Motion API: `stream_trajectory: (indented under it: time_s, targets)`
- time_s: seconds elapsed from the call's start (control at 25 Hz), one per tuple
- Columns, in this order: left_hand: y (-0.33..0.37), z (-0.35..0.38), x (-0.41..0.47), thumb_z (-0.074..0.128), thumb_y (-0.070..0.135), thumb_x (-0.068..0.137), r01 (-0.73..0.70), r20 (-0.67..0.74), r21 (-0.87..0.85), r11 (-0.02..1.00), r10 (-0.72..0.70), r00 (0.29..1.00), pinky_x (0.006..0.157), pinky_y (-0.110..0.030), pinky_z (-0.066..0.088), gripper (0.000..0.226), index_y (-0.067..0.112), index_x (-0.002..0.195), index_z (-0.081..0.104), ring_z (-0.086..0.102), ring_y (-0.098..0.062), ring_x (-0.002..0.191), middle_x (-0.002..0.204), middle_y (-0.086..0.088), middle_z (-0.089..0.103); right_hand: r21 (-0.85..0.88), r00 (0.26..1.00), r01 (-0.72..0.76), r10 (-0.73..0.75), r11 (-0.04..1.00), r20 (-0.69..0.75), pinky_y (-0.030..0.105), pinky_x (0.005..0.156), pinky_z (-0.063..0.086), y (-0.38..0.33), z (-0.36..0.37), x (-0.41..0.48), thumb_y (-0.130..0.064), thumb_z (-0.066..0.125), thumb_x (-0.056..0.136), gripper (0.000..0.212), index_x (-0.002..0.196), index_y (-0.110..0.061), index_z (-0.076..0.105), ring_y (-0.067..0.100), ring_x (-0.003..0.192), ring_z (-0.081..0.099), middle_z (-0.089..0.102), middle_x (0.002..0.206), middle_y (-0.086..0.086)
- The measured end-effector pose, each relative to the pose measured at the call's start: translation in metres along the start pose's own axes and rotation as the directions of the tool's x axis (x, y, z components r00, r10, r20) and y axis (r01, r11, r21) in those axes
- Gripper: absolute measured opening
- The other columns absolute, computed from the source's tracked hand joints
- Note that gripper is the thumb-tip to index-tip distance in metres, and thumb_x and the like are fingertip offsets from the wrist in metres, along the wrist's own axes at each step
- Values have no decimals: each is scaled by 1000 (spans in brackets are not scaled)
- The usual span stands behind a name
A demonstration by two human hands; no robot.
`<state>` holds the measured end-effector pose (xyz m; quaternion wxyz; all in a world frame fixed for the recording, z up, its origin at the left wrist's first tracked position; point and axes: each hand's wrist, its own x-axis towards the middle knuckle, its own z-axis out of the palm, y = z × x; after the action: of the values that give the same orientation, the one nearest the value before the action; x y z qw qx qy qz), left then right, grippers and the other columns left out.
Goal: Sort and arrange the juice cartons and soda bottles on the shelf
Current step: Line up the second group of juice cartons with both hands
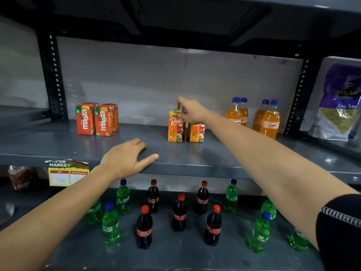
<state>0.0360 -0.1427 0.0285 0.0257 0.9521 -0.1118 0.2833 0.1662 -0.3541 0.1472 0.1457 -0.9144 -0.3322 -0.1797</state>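
while the right hand [188, 112] pinches the top of the apple carton [175, 127], just left of its twin carton [196, 133] on the shelf [58, 145], slide it upright and flush; left hand [125, 158] rests open, empty, nearer the front edge.

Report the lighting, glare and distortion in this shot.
Head view: wide-angle bending bows the shelf edge and uprights; the top is dark under the upper shelf; soft glare streaks the back panel; edges blur, so the snack bag reads soft; the right hand on the Real carton and the left hand stay fairly sharp.
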Motion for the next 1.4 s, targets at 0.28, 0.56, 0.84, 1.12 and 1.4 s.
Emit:
stream_trajectory:
  time_s: [0.28, 0.56, 0.84, 1.12, 1.4]
  targets:
    - [-2, -3, 24, 50, 74, 71, 174, 99, -335, 926, -149, 984, 83, -29, 46, 69, 15, 105, 65, 58, -15, 93, 107, -3, 66, 35, 991, 48, -43, 998, -129, 31, 85, 46, 8, -8, 0, -22, 66, 81, 37, 113, -8, 53, 22, 104, 56, 61, 114, 11]
    - [49, 32, 104, 80, 40, 70, 347, 97, -677, 650, -388, 916, 97, -35, 41, 82, 7, 133, 41, 49, -25, 122, 137, -13, 50, 411, 819, -125, 328, 903, -472, 29, 89, 48, 62, 24, -55, -25, 69, 78, 48, 118, -10, 48, 17, 107, 55, 58, 117, 8]
    - [47, 52, 133, 82, 28, 69, 299, 69, -638, 710, -335, 940, 93, -37, 45, 67, 10, 123, 47, 58, -25, 114, 125, -12, 60, 417, 887, -375, 451, 828, -98, 35, 89, 49, 79, 52, -50, -30, 72, 77, 64, 130, -16, 39, 25, 118, 55, 55, 132, 9]
    - [51, 54, 141, 83, 31, 67, 297, 67, -644, 705, -335, 940, 94, -40, 46, 71, 11, 125, 47, 58, -24, 115, 126, -11, 60, 468, 886, -368, 456, 803, -87, 28, 78, 48, 81, 51, -53, -30, 72, 77, 59, 127, -16, 43, 23, 115, 57, 58, 128, 7]
    - [51, 55, 143, 83, 31, 67, 307, 79, -661, 685, -343, 936, 97, -42, 48, 66, 10, 121, 52, 60, -25, 113, 123, -12, 63, 423, 898, -340, 423, 840, -118, 24, 76, 43, 79, 52, -59, -30, 68, 80, 52, 124, -14, 46, 20, 112, 57, 60, 125, 7]
